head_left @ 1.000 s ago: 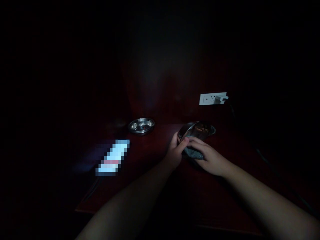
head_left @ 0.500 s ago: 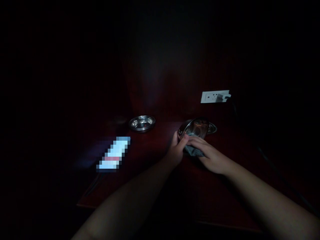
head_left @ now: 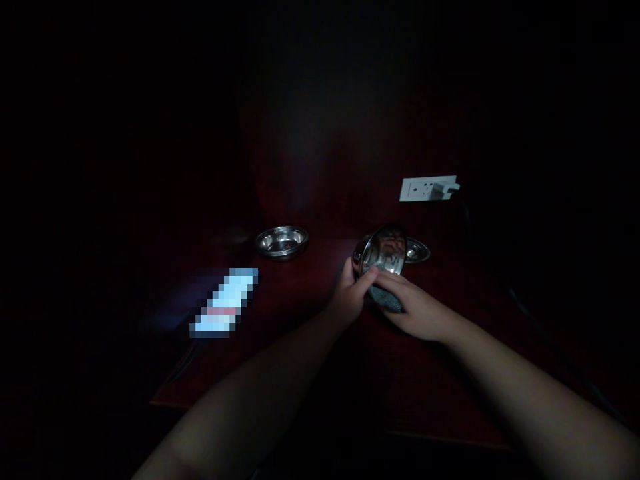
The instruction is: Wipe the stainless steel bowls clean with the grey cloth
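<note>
A shiny steel bowl (head_left: pixel 387 250) is held tilted on its side above the dark red table. My left hand (head_left: pixel 351 287) grips its left rim, thumb on the near edge. Fingers bent, my right hand (head_left: pixel 413 303) presses a dark patterned cloth (head_left: pixel 387 300) against the bowl's lower part; some of the fingertips are hidden. Just behind the held bowl lies another steel dish (head_left: pixel 419 251), partly covered from view. Farther left a steel bowl (head_left: pixel 281 241) stands upright with a small red speck inside.
A lit phone-like screen (head_left: pixel 226 303), blurred into blocks, lies at the left with a cable near it. On the back wall is a white socket plate (head_left: pixel 420 189) with a plug in it. A dark cable (head_left: pixel 535 317) runs along the right side. Surroundings are very dark.
The held bowl has turned a little more upright between my hands, and its inside faces me differently. The whole view has shifted slightly; the other things stay in place.
</note>
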A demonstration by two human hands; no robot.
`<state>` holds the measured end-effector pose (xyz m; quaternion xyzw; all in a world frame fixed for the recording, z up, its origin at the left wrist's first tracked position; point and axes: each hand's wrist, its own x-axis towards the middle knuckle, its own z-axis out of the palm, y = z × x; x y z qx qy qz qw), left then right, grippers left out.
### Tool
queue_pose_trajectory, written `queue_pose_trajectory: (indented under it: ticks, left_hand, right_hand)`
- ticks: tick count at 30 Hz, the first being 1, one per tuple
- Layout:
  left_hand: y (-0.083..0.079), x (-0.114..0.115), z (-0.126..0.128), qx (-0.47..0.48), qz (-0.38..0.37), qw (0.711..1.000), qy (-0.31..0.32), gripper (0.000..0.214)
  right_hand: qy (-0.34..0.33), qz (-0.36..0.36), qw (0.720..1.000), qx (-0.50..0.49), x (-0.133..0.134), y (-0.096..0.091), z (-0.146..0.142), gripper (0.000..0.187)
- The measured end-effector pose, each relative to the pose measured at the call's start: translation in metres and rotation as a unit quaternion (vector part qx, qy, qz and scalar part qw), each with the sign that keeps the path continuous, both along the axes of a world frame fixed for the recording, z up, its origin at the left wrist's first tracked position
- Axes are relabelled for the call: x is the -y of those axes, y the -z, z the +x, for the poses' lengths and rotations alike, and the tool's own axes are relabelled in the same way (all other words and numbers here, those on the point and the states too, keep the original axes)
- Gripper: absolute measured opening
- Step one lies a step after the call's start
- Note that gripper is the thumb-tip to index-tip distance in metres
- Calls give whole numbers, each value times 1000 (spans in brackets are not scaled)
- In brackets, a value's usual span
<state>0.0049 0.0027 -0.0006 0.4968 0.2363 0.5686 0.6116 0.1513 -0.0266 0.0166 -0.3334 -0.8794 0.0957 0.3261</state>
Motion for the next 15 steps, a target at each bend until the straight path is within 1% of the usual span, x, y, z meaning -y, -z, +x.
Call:
queue_pose_trajectory:
  ticks: [4,7,9,11,15]
  left_hand:
    - [2,-1,0,10,-7,1000,-5,32]
    - [5,-3,1,25,-8,999,-40,35]
    - [8,-6,3,37,-23,998,-41,38]
    - [11,-9,4,58,-31,996,-61,41]
    - [12,-12,5,76,-44,994,-57,42]
  right_hand:
    - [8,-6,1000,17,1,-2,-1,61]
    - [24,-10,999,43,2,-3,-1,63]
    - [39,-14,997,62,3,-3,0,64]
    - [57,-15,996,73,3,-2,1,64]
    - [77,-11,993,85,4,1,2,62]
